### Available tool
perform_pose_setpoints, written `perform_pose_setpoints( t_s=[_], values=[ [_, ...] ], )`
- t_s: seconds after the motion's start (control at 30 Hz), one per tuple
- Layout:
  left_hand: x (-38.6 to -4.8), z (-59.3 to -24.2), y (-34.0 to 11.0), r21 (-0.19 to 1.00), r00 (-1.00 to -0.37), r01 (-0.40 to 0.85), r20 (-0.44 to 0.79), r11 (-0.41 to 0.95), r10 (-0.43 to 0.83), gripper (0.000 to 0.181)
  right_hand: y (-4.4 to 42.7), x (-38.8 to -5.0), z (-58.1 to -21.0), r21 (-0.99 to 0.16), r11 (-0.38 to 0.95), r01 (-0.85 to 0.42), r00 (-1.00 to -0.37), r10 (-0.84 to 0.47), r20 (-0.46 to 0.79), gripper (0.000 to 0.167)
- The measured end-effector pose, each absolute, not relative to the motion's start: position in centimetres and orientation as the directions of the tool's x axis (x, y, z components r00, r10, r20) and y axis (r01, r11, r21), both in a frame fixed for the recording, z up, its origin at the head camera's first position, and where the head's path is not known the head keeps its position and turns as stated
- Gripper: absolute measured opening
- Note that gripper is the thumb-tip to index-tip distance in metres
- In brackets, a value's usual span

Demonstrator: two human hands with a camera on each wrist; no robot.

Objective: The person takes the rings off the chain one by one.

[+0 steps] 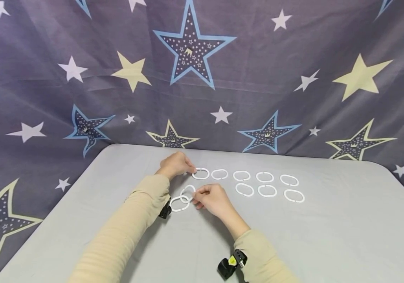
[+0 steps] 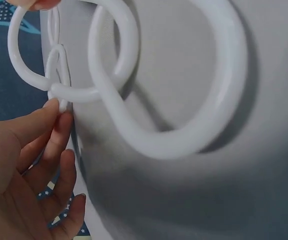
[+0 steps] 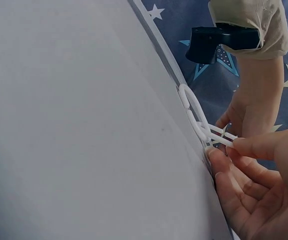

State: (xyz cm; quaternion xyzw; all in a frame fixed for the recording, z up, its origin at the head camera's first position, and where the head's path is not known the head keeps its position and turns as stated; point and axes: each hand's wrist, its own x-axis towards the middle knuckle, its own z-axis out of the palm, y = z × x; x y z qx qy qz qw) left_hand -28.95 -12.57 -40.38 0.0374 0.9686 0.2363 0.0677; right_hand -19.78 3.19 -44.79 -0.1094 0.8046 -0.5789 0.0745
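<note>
At the left end of the far row, my left hand [image 1: 177, 163] pinches a white plastic chain link [image 1: 201, 179] between thumb and fingertip; the left wrist view shows the grip at the link's near end. Closer to me, two more links are hooked through each other. My right hand [image 1: 214, 199] pinches the farther of these, a tilted link [image 1: 188, 186], at its right side. The nearer link [image 1: 179, 210] hangs through it, seeming to rest on the table. In the left wrist view, this nearer link [image 2: 169, 145] looms large, and small gaps show in the links.
Several loose white links lie to the right in two rows, among them one beside the left hand's link [image 1: 219, 179] and one at the near right [image 1: 294, 201]. The grey table [image 1: 329, 243] meets a star-patterned curtain [image 1: 244, 98]. A black wrist camera [image 1: 227, 268] sits on the right wrist.
</note>
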Motion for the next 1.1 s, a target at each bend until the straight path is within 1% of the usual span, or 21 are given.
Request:
perform_pose_setpoints(
  t_s=[0.13,0.33,0.5,0.67,0.8,0.9,1.1],
  values=[
    [-29.0,-40.4,-12.9,0.455,-0.988,0.061,-0.097,0.888,0.117,0.017,3.1,-19.8,-44.7,-0.947,0.307,-0.09,-0.965,-0.263,0.007,0.014],
    [-28.7,-40.2,-13.6,0.45,-0.981,0.132,-0.068,0.883,0.181,0.019,3.2,-19.9,-44.6,-0.947,0.312,-0.079,-0.968,-0.25,-0.002,0.014],
    [-28.0,-40.0,-14.7,0.512,-0.971,0.175,-0.051,0.841,0.234,0.025,3.3,-19.9,-44.5,-0.947,0.312,-0.079,-0.97,-0.245,0.0,0.014],
    [-26.6,-39.7,-16.3,0.574,-0.971,0.188,-0.017,0.797,0.24,0.024,3.3,-19.9,-44.4,-0.949,0.307,-0.076,-0.97,-0.243,-0.001,0.014],
    [-25.2,-39.7,-17.5,0.594,-0.966,0.207,-0.002,0.777,0.259,0.023,3.2,-19.8,-44.3,-0.945,0.318,-0.077,-0.971,-0.239,-0.001,0.013],
    [-24.3,-39.8,-18.2,0.605,-0.954,0.23,-0.015,0.762,0.3,0.024,3.2,-19.7,-44.4,-0.942,0.325,-0.08,-0.97,-0.244,-0.002,0.013],
    [-22.9,-40.3,-18.6,0.622,-0.917,0.26,-0.081,0.738,0.391,0.02,3.0,-19.7,-44.7,-0.948,0.309,-0.076,-0.969,-0.246,-0.003,0.013]
  ],
)
